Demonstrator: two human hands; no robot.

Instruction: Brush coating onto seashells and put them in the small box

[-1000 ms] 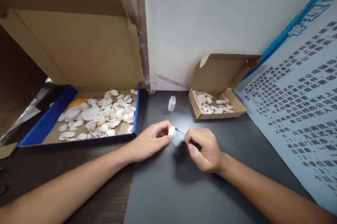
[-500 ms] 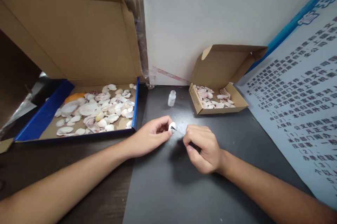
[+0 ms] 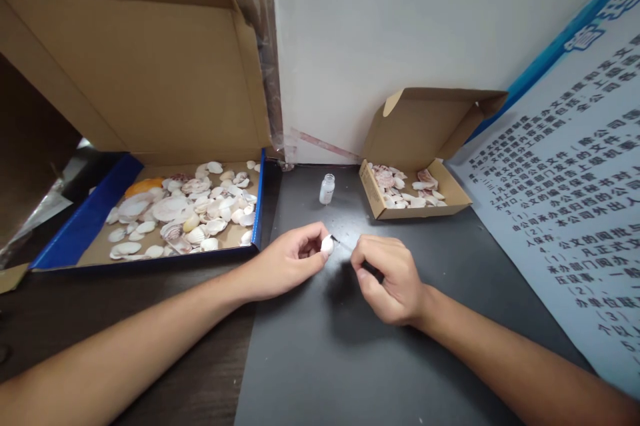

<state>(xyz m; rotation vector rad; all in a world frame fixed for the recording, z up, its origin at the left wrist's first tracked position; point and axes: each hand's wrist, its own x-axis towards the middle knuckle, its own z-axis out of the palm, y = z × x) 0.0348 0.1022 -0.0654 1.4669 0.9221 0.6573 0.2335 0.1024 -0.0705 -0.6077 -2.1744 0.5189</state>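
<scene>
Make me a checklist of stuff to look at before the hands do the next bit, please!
1. Left hand pinching the white shell: ok.
2. Right hand gripping the brush: ok, though the fist hides its handle.
3. Brush tip touching the shell: cannot tell; its dark end is right by the shell's edge.
4. Little bottle upright with no cap on: ok.
5. Blue-edged box and small brown box both open, with shells inside: ok.

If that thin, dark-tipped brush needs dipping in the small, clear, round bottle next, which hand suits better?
Probably the right hand: it holds the thin, dark-tipped brush, while the left hand pinches a small, white, rounded shell. The small, clear, round bottle stands uncapped beyond both.
</scene>
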